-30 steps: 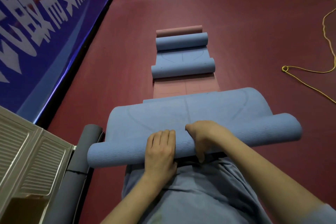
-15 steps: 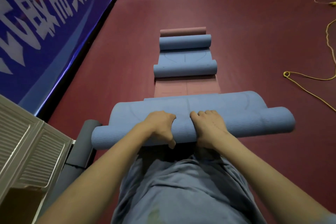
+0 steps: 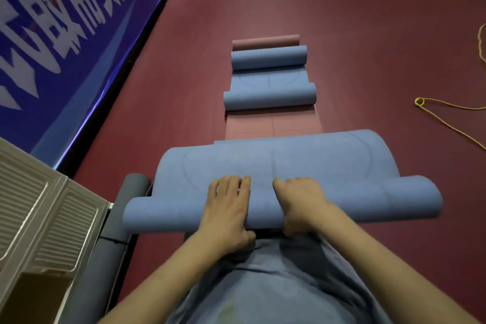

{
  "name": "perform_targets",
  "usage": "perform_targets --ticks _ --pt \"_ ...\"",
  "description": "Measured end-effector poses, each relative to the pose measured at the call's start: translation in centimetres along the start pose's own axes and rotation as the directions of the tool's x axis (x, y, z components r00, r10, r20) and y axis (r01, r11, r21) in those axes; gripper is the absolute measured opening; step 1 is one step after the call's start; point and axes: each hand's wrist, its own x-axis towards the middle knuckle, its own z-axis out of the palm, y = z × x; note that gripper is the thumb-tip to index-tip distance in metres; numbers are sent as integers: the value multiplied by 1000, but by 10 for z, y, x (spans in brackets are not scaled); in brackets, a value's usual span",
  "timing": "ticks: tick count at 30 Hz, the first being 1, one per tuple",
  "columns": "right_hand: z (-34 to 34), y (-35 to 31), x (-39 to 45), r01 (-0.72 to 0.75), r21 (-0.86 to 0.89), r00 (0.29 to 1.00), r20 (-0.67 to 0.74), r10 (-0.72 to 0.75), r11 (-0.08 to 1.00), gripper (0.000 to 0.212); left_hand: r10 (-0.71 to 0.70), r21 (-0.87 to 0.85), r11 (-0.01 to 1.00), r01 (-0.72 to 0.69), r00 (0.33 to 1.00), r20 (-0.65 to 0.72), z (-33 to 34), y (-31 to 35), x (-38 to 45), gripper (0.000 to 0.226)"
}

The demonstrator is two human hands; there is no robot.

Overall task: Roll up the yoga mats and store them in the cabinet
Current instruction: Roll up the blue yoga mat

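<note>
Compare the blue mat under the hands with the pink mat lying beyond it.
The blue mat is partly rolled, with the left hand and right hand on its roll; the pink mat lies flat and untouched where it shows. Blue is nearest the person; pink stretches farther away. Both lie on the red floor.

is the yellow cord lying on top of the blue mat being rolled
No, the thin yellow cord lies on the dark red floor, apart from the blue foam mat.

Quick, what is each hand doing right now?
Left hand: open, fingers flat, pressing on the blue mat roll.
Right hand: fingers curled over the same roll, holding it.
</note>
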Motion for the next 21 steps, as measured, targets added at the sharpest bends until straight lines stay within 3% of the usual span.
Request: perform_targets --ticks 3,5,7,9,11,14,17,21 --pt "-26 11 22 -8 90 973 231 -13 996 73 -25 24 999 27 996 -91 12 13 -3 92" --pt "-26 11 26 -15 90 968 250 -8 996 75 -37 25 999 40 992 -120 18 14 -5 86" --pt "-12 9 20 -9 59 991 132 1 998 75 -28 44 998 36 984 -175 23 11 -6 71" --pt "8 10 10 31 9 996 -80 -31 999 76 -19 40 999 26 984 -175 25 6 -3 62" --pt "25 16 3 83 19 961 -265 -75 996 78 -21 4 1000 21 997 -79 18 1 7 66" --pt "40 26 5 58 -8 912 -407 -56 998 90 -13 -24 1000 16 991 133 -2 -7 33 61" --pt "35 30 15 -15 -87 934 -356 -17 996 94 38 -32 999 -29 952 304 -18 -17 65 75" --pt "6 25 22 -39 -66 975 -220 23 997 67 50 -71 997 -21 897 439 -32 -29 82 78"
